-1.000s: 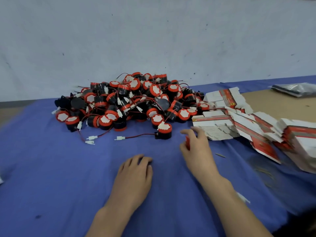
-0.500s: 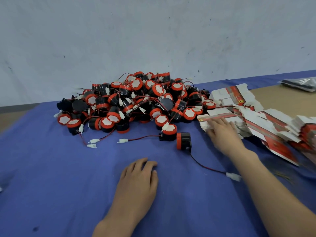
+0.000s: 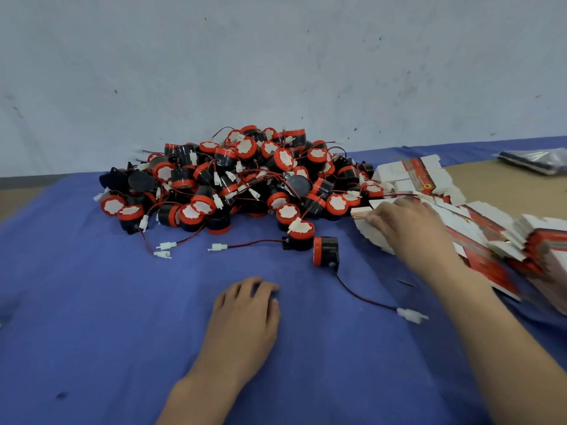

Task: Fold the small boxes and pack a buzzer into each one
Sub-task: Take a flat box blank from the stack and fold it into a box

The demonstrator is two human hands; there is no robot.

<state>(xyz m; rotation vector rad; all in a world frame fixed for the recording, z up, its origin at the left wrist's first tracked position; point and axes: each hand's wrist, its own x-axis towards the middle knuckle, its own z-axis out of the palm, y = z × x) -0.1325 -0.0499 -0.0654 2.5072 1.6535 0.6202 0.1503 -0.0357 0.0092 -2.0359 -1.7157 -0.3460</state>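
- Head view: lone buzzer lies on its side on the cloth, just before the pile.
- Right hand on the flat boxes, fingers bent at their edge; grip unclear.
- Left hand rests on cloth, fingers loosely curled, empty.

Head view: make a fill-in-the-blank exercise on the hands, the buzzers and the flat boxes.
The left hand rests on the ____ cloth.
The right hand touches the flat boxes, which lie to the ____ of the pile of buzzers.
One buzzer lies apart from the pile, its wire ending in a ____ connector.
Missing words: blue; right; white.
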